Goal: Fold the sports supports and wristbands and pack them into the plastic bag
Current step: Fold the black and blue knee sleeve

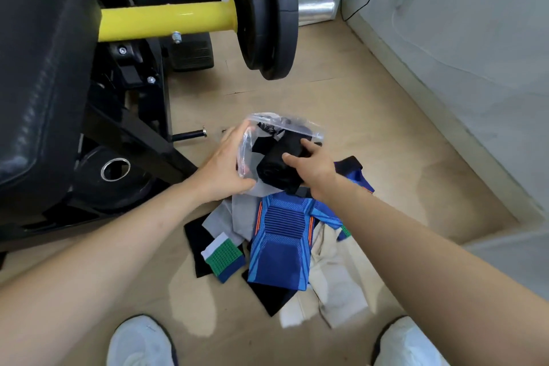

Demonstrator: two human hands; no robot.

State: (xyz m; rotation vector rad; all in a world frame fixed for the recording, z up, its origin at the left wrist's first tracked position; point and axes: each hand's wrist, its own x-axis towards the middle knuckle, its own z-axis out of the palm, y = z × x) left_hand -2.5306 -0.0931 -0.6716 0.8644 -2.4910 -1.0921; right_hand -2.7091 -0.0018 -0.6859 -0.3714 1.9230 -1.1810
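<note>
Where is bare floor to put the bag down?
Bare floor lies between the plastic bag and the weight plate, and right of the pile of supports toward the wall. Crowded: that pile, and the machine frame at left.

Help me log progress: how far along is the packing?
Done: at least one dark piece already sits inside the plastic bag. In hand: the left hand holds the bag open while the right hand pushes in a rolled black support. Left: the blue support, green-and-white wristband, grey piece and beige pieces lie loose on the floor.
</note>
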